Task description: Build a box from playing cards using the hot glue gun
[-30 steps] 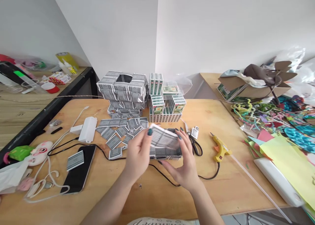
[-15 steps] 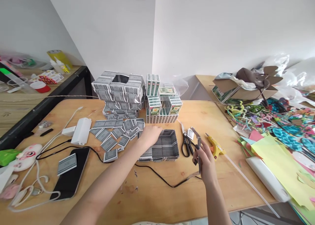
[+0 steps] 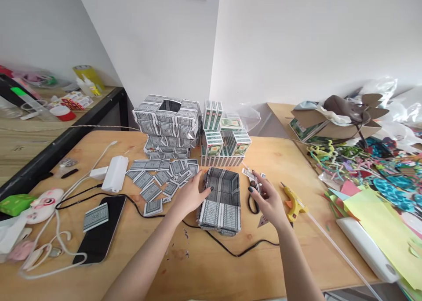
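Note:
A box made of grey patterned playing cards [image 3: 220,215] lies on the wooden table, its hollow side facing up. My left hand [image 3: 193,194] grips its left edge, thumb on the rim. To the right of the box, my right hand [image 3: 268,202] pinches a folded playing card [image 3: 257,187] above black-handled scissors [image 3: 253,204], which it partly hides. Loose grey-backed cards [image 3: 153,191] are spread left of my left hand. Behind them stands a larger stacked card structure [image 3: 168,123], beside a stack of green and white card packs [image 3: 224,154].
A yellow glue gun [image 3: 295,204] with a long clear stick lies right of my right hand. A black cable [image 3: 231,253] runs in front of the box. On the left are a phone [image 3: 102,235] and a white adapter [image 3: 115,173]; coloured paper [image 3: 372,222] lies at the right.
The card box has turned so its long side points toward me. My left hand has moved down to its left edge, and my right hand has turned the card. The view has shifted slightly left.

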`<state>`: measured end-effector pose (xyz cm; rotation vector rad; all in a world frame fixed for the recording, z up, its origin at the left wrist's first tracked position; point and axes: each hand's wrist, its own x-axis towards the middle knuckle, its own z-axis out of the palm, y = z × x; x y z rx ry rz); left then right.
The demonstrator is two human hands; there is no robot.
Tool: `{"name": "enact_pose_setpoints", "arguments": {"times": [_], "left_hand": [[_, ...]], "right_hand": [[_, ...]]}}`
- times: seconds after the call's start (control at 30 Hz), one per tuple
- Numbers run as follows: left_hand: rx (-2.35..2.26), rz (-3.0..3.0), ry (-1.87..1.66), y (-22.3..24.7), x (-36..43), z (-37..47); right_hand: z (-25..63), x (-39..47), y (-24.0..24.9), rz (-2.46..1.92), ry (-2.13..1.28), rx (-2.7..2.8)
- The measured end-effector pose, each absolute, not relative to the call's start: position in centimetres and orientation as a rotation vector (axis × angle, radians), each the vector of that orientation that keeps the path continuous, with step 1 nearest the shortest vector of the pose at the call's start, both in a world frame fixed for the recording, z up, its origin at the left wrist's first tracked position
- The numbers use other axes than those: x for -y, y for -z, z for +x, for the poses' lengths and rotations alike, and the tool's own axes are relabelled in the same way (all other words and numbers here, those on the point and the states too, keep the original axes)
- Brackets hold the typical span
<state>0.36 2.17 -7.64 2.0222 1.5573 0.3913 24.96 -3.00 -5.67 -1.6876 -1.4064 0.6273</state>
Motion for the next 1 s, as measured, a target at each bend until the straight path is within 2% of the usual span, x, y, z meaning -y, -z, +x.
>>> {"name": "enact_pose_setpoints", "arguments": {"times": [0.13, 0.37, 0.67, 1.0], "left_hand": [[-1.342, 1.862, -0.660, 9.0, -1.4, 1.2], [-1.498, 1.647, -0.931, 10.6, -0.5, 2.9], [-1.582, 1.640, -0.927, 9.9, 0.1, 2.8], [-1.605, 1.587, -0.888, 10.2, 0.3, 2.7]], "right_hand": [[24.6, 1.0, 4.0, -1.630, -0.621, 1.763], [21.2, -3.8, 0.7, -1.572, -0.465, 2.346], [16.5, -8.2, -1.5, -1.562, -0.147, 2.956], [12.9, -9.0, -2.6, -1.470, -0.070, 3.209]]}}
